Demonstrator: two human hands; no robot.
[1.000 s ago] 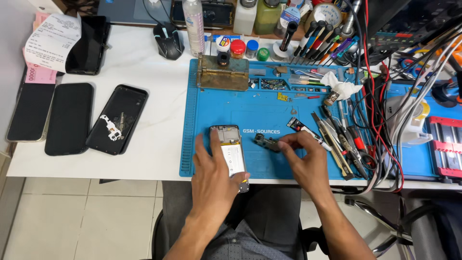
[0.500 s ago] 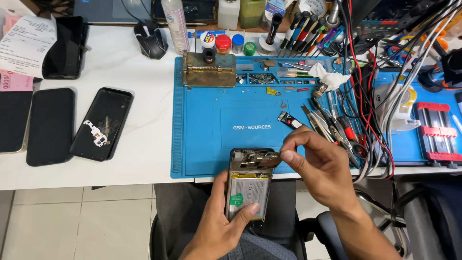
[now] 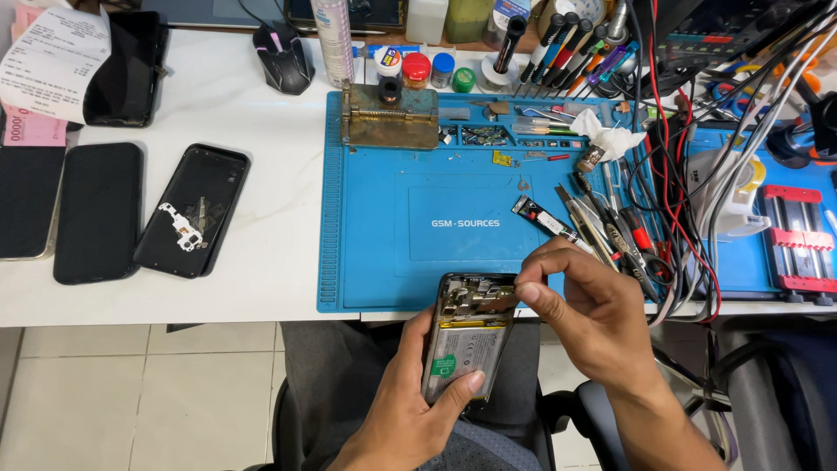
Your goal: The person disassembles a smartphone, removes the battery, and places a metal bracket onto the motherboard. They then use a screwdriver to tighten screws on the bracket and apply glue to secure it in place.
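Now my left hand (image 3: 410, 401) grips the opened phone (image 3: 466, 336) just off the tabletop's (image 3: 261, 174) near edge; my right hand's (image 3: 593, 323) fingers (image 3: 534, 296) pinch at its top, contents unclear. Back cover off, battery exposed; reassembly remains.

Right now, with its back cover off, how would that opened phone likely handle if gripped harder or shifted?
The opened phone probably stays stiff, a flat slab in the left hand. Its bare circuit parts look fragile where the right hand pinches. Held off the blue mat over the lap, it might slip.
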